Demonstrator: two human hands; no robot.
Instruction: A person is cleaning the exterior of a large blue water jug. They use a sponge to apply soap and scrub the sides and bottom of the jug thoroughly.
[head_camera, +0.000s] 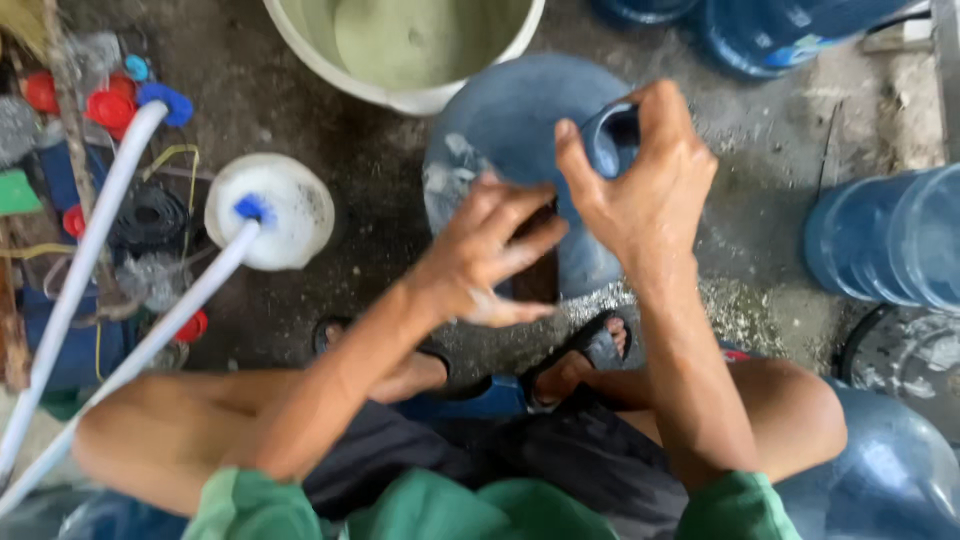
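Head view, looking down on a seated person's knees and both hands over a wet concrete floor (300, 120). A large blue water jug (500, 130) lies tilted between the sandalled feet, its neck toward the person. The right hand (645, 180) is closed around the jug's neck, fingers wrapped over the opening. The left hand (485, 255) is loosely open, fingers spread, resting against the jug's shoulder just beside the right hand. Beyond the jug stands a white bucket (400, 95) of cloudy greenish water. To the left lie two white pipes (100, 240), a round white lid (285, 215) and some red caps (105, 105). More blue jugs (890, 240) stand on the right.
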